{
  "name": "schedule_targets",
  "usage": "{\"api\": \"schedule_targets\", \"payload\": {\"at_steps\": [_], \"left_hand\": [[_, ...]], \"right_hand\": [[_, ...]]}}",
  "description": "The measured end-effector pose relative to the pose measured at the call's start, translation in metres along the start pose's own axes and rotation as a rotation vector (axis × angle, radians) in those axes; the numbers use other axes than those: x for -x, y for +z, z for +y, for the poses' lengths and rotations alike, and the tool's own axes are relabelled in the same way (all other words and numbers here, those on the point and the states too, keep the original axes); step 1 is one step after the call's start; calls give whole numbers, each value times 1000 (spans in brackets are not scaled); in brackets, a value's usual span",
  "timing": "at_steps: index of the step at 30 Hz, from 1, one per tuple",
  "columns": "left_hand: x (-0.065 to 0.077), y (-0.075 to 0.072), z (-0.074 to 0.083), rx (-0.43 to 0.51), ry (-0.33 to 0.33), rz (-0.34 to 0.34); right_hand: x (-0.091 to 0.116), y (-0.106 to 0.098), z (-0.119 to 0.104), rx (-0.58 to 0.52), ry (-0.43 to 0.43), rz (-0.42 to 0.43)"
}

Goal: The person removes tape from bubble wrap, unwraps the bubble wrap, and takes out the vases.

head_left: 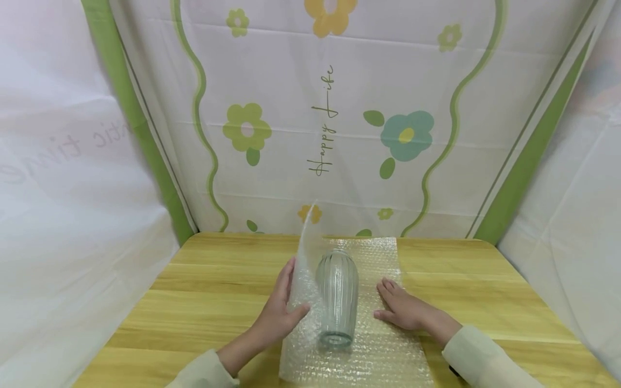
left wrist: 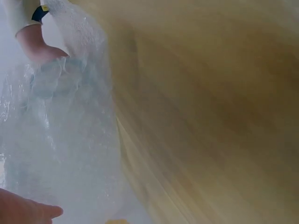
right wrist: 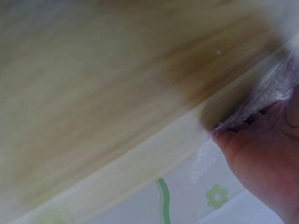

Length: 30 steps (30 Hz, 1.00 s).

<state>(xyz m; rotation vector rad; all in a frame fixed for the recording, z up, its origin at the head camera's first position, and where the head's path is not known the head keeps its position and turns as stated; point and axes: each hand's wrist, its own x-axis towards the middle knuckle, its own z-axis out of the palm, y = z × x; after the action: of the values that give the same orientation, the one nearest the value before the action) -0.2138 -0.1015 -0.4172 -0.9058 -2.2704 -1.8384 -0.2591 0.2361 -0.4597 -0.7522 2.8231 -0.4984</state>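
A clear ribbed glass vase (head_left: pixel 338 296) lies on its side at the lower centre of the frame, its thick base towards the bottom edge and its mouth towards the top. Beneath it is a sheet of bubble wrap (head_left: pixel 373 358); the sheet's left part is lifted beside the vase, its upper corner rising to a point in front of the back panel.

Of the hands, the left hand (head_left: pixel 278 315) holds that raised part, thumb on the side facing the vase and fingers behind. The right hand (head_left: pixel 405 310) rests on the sheet right of the vase, fingers extended and thumb apart; whether its fingertips also catch the edge is unclear in the right wrist view. Both arms wear pale sleeves (head_left: pixel 485 355), and a dark object shows at the right cuff.

All this sits on a wood-grained table (head_left: pixel 228 299) with rounded far corners, which fills the lower half of the frame. Behind it, across the upper centre, stands a white back panel (head_left: pixel 281 70) printed with green, orange and teal flowers, wavy green lines and sideways "Happy Life" lettering (head_left: pixel 324 124). Green strips (head_left: pixel 140 118) run down either side, and white cloth (head_left: pixel 73 258) closes the left and right edges.
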Motion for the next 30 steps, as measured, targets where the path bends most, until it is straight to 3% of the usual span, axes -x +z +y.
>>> {"api": "schedule_targets", "payload": {"at_steps": [6, 11, 15, 20, 30], "left_hand": [[2, -13, -5, 29, -85, 56], [5, -24, -11, 29, -119, 60], [6, -33, -15, 109, -135, 63], [5, -46, -19, 201, -178, 112], [4, -61, -22, 215, -256, 163]], "right_hand": [[0, -1, 0, -1, -7, 3], [0, -1, 0, -1, -8, 0], [0, -1, 0, 7, -5, -2], [0, -2, -1, 3, -3, -3], [-1, -1, 0, 5, -7, 2]]}}
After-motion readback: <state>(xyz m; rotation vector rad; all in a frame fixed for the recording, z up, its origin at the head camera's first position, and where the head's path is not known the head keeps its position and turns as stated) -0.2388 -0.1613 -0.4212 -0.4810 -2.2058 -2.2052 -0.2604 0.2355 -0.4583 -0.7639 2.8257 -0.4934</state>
